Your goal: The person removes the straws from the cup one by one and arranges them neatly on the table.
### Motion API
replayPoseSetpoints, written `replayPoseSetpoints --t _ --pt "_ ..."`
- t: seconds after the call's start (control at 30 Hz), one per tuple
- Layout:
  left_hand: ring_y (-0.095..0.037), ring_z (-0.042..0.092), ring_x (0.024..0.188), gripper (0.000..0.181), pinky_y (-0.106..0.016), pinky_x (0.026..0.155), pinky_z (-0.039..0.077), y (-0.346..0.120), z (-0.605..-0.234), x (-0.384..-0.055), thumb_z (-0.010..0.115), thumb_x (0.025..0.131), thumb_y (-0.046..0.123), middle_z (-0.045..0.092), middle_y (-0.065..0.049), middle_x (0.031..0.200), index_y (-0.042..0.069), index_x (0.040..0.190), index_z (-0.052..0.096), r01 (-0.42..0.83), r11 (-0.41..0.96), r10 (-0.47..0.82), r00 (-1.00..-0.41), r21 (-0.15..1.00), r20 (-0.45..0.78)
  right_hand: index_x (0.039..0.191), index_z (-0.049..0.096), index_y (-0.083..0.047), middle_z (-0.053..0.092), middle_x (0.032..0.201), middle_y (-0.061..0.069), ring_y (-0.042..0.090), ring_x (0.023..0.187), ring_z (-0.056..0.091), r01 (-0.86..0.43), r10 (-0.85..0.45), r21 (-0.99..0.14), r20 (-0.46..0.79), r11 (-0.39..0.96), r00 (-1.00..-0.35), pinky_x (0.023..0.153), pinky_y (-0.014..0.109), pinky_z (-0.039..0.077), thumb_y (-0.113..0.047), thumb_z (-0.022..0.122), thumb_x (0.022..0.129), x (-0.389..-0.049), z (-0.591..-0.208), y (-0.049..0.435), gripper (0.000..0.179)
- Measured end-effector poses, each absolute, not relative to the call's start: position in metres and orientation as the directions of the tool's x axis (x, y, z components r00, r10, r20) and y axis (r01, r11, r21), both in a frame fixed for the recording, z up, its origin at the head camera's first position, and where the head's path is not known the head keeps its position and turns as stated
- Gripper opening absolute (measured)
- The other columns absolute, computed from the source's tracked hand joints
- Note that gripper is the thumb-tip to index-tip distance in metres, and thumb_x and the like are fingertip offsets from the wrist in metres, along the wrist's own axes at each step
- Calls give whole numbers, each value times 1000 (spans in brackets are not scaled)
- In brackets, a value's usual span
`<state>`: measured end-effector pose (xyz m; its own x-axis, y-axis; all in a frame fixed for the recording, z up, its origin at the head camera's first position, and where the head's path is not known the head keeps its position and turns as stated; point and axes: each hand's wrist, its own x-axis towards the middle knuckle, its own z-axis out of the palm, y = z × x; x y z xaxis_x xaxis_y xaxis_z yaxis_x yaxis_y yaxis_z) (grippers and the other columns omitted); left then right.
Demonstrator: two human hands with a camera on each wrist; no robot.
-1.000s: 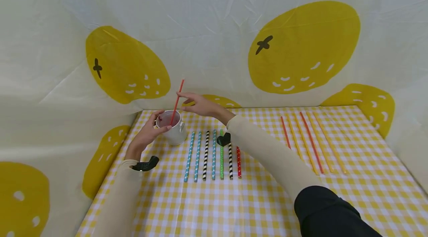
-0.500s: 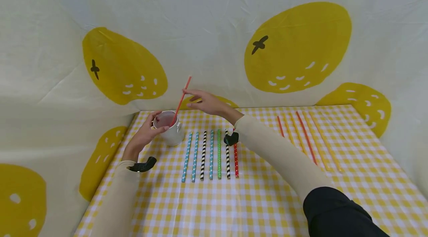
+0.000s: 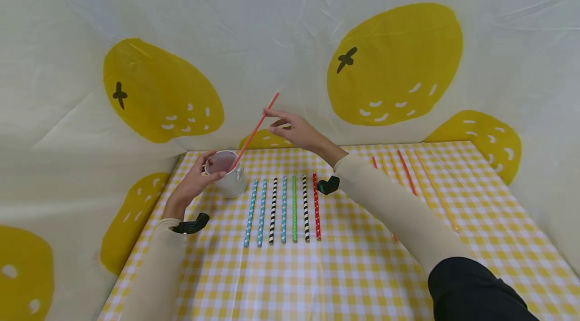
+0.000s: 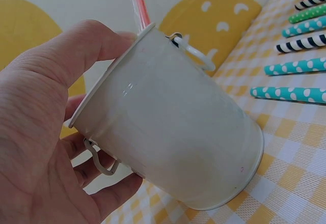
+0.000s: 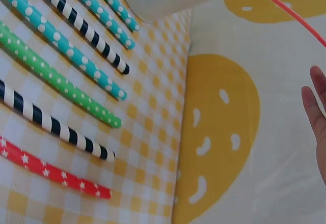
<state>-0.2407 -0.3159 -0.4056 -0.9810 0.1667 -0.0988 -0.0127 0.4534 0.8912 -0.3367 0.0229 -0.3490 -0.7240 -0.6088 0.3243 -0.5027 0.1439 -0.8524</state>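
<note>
A white metal pail (image 3: 232,186) with small loop handles stands at the far left of the table. My left hand (image 3: 192,183) grips it by the rim, thumb on the near side and fingers round the far side; in the left wrist view the pail (image 4: 173,127) looks tilted because of the camera angle. A thin red straw (image 3: 251,138) leans to the right out of the pail, its lower end inside. Near its upper end my right hand (image 3: 300,131) pinches it with the fingertips. The right wrist view shows the straw (image 5: 290,11), but cuts off the pinch.
Several patterned paper straws (image 3: 284,210), turquoise, striped, green and red, lie in a row right of the pail. Several thin yellow and red straws (image 3: 407,172) lie further right, partly hidden under my right sleeve. A lemon-printed cloth (image 3: 290,59) hangs behind the table.
My right hand has moved right and up, drawing the red straw's top that way, so the straw leans more and sits higher in the pail. The left hand keeps its grip.
</note>
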Motion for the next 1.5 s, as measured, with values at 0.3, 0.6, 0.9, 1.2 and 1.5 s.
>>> replayPoseSetpoints --t 0.3,0.6,0.9,1.2,1.5 --pt "-44 31 140 86 -54 107 33 -311 -392 -232 70 98 22 15 -19 165 11 162 15 -25 451 164 -980 892 -111 155 43 -12 45 157 2 27 125 55 -508 -525 -853 379 122 -762 101 46 49 -14 59 104 -330 -336 48 53" --pt "-41 34 138 88 -53 105 35 -326 -419 -248 72 96 30 20 -15 164 17 163 15 20 460 164 -985 888 -63 143 56 -1 56 143 19 39 119 57 -522 -443 -841 418 141 -793 101 47 48 -6 59 102 -309 -317 74 41" --pt "-42 34 138 88 -53 104 36 -327 -419 -246 71 96 31 20 -17 163 15 162 16 31 467 167 -984 884 -54 128 61 7 61 129 25 41 110 60 -492 -421 -858 395 150 -817 90 32 51 -1 64 99 -309 -326 102 31" --pt "-42 33 138 88 -55 105 35 -326 -416 -245 71 97 32 20 -18 163 15 162 16 29 477 162 -985 879 -56 129 59 9 59 128 24 44 106 61 -406 -416 -904 321 132 -851 87 41 57 2 62 98 -309 -338 135 32" --pt "-42 32 140 88 -55 107 34 -326 -415 -244 71 97 32 18 -16 164 18 163 15 13 459 163 -984 888 -69 134 61 -8 57 136 10 34 107 63 -346 -418 -912 232 220 -878 84 28 55 -10 64 100 -315 -353 169 34"
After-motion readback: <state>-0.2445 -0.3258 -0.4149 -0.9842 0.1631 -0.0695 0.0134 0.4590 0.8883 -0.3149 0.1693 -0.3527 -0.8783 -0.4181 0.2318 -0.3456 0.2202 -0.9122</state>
